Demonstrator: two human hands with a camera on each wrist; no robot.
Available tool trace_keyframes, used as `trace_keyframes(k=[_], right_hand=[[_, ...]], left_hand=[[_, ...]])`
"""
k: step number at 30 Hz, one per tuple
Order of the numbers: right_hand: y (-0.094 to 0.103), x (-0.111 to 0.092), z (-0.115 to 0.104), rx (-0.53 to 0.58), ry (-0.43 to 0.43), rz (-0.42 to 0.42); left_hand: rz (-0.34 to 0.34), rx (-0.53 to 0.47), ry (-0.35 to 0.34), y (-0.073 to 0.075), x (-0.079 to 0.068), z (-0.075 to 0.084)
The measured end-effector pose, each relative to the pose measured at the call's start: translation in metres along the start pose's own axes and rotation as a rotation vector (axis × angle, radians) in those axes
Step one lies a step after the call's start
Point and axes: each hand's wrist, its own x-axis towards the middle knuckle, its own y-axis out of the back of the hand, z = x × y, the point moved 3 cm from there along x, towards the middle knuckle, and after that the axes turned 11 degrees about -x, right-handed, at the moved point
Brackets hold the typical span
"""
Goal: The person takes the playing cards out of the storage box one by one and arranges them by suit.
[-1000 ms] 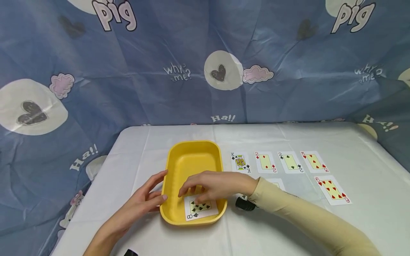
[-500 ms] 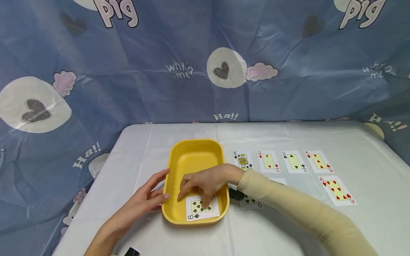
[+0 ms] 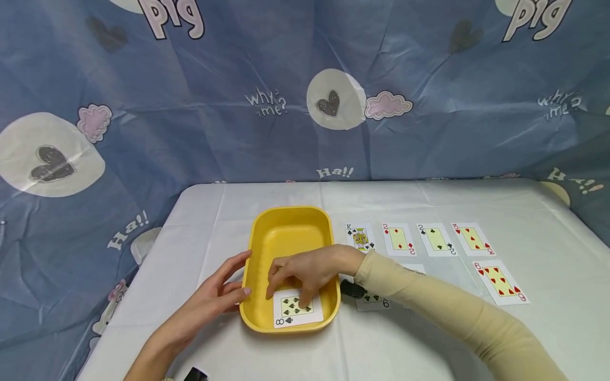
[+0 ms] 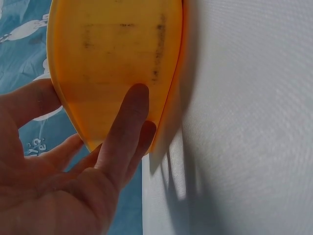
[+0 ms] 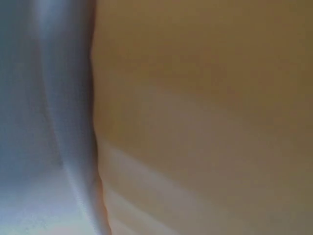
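Observation:
A yellow tray (image 3: 290,211) stands on the white-covered table. Face up on its floor, at the near end, lies an eight of spades playing card (image 3: 286,320). My right hand (image 3: 310,267) reaches in from the right, thumb on the card's face and index finger bent down at its top left corner. My left hand (image 3: 214,296) holds the tray's left side, thumb and forefinger at the rim. In the left wrist view, other fingers of the left hand (image 4: 88,161) lie against the tray's outer wall (image 4: 107,58). A blurred tan surface fills most of the right wrist view.
Right of the tray is a row of face-up cards: a king (image 3: 360,238), a two of diamonds (image 3: 399,239), a two of clubs (image 3: 436,239) and a heart card (image 3: 473,239). Another heart card (image 3: 500,282) lies nearer. A club card (image 3: 371,304) is partly behind the right wrist.
My right hand has lowered inside the tray, its fingers drawing closer to the card, which has slid slightly left. My left hand keeps its place on the tray.

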Motion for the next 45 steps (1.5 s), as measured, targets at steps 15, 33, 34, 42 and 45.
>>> trace_keyframes(k=[15, 33, 34, 42, 45], right_hand=[[0.022, -0.069, 0.010, 0.312, 0.024, 0.370], [-0.028, -0.162, 0.050, 0.338, -0.324, 0.388], [-0.032, -0.163, 0.051, 0.321, -0.341, 0.377], [-0.042, -0.163, 0.052, 0.122, -0.418, 0.335], [-0.042, -0.161, 0.051, 0.105, -0.418, 0.337]], left_hand=[[0.050, 0.028, 0.009, 0.001, 0.001, 0.002], [0.039, 0.022, 0.000, -0.001, 0.002, 0.001], [0.038, 0.021, -0.001, -0.001, 0.002, 0.001], [0.041, 0.020, 0.012, -0.002, 0.002, 0.000], [0.044, 0.022, 0.012, -0.001, 0.002, 0.001]])
